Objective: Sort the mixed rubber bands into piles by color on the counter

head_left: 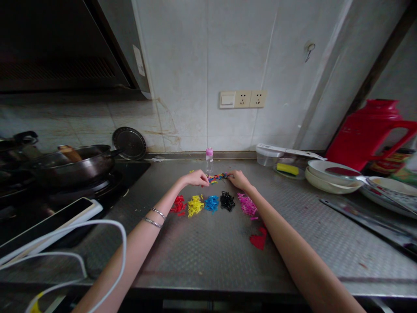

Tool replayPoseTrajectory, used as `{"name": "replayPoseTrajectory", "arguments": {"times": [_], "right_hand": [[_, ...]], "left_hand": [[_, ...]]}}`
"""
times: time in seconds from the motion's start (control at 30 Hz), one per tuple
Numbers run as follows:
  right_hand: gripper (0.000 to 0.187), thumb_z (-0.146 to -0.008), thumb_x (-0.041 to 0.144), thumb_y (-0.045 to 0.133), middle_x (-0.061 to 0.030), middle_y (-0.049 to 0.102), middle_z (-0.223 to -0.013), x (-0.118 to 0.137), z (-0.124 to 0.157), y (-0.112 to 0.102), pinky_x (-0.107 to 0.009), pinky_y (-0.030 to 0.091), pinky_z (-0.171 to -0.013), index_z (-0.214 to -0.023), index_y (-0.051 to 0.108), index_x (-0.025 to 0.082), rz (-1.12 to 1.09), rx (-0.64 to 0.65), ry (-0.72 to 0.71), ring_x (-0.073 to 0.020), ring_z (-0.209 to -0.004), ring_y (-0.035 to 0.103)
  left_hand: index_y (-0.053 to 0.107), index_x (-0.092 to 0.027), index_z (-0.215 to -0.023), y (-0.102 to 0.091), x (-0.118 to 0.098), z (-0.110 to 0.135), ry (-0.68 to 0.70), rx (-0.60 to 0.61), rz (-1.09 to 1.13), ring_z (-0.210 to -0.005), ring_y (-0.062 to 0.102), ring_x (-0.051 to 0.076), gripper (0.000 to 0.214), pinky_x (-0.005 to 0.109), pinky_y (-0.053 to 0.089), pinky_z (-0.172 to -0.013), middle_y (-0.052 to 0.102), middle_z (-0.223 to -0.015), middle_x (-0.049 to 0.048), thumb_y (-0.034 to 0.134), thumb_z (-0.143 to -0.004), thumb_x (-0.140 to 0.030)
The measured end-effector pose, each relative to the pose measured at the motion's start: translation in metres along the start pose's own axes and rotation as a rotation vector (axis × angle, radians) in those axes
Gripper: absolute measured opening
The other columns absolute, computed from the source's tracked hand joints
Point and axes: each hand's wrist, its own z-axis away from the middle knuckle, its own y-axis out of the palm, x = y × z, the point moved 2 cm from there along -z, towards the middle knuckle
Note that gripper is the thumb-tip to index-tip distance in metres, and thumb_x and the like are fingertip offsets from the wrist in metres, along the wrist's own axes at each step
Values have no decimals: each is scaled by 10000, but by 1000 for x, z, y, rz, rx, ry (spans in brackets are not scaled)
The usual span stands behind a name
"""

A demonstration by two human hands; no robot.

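Observation:
Both my arms reach forward over a steel counter (202, 256). My left hand (196, 178) and my right hand (237, 177) rest with curled, pinched fingers at either end of a small mixed pile of coloured rubber bands (216, 177). What the fingers hold is too small to make out. Closer to me lie sorted piles in a row: red (178, 205), yellow (194, 205), blue (212, 203), black (227, 201) and pink (247, 204). A small bottle with a pink cap (209, 160) stands just behind the mixed pile. A red heart shape (259, 240) lies beside my right forearm.
A dark wok (70, 163) sits on a stove at the left, with a phone (48, 221) and white cable (97, 226) nearer. At the right are stacked white bowls (329, 176), a plastic tub with a yellow sponge (287, 168) and a red thermos jug (368, 132).

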Motion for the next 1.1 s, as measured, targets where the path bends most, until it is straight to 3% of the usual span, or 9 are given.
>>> {"name": "replayPoseTrajectory", "arguments": {"times": [0.1,0.23,0.4,0.53,0.7,0.93,1.1], "right_hand": [[316,-788,199,441,-76,629,-1017,2,1,-1,-249,361,-852,-1041,630,198,55,-9,-32,-177,-935,548],[328,-786,169,419,-98,622,-1028,2,1,-1,-266,347,-878,-1036,631,160,87,-17,-65,-184,-948,544],[333,-777,176,414,-101,628,-1020,-2,1,0,-267,362,-877,-1017,644,160,35,-43,-22,-193,-963,544],[309,-757,193,442,-85,650,-976,-5,1,0,-258,388,-850,-964,671,178,-17,-77,37,-192,-948,560],[246,-711,192,520,-73,682,-859,-3,-6,-13,-241,439,-752,-878,696,156,-144,-118,77,-185,-823,608],[200,-670,193,568,-49,690,-798,27,-18,-64,-257,471,-710,-812,702,148,-404,-105,-145,-169,-745,621],[212,-650,199,587,-55,682,-783,66,-9,-91,-241,481,-677,-826,688,137,-552,69,-279,-138,-710,613]], "left_hand": [[697,-107,-672,-4,10,-2,8,-192,-30,-503,475,96,217,197,324,-494,619,-567,32,564,-624,-272],[683,-89,-641,-10,37,-1,-101,-419,-47,-469,451,97,231,208,320,-481,591,-518,29,531,-640,-262],[678,-95,-660,-11,63,6,-198,-448,59,-448,443,84,213,200,334,-466,563,-491,13,556,-643,-269],[674,-108,-773,-10,65,14,-331,-430,115,-360,378,64,255,193,257,-375,535,-487,-6,542,-665,-297],[676,-94,-784,-15,66,15,-312,-450,109,-371,359,53,264,182,227,-370,520,-478,-7,550,-664,-293],[687,-89,-769,-20,78,8,-266,-493,112,-406,358,55,290,184,237,-397,531,-481,-3,572,-655,-331],[693,-91,-744,-21,78,8,-234,-499,123,-400,342,55,294,192,234,-406,519,-462,-7,579,-652,-347]]}}
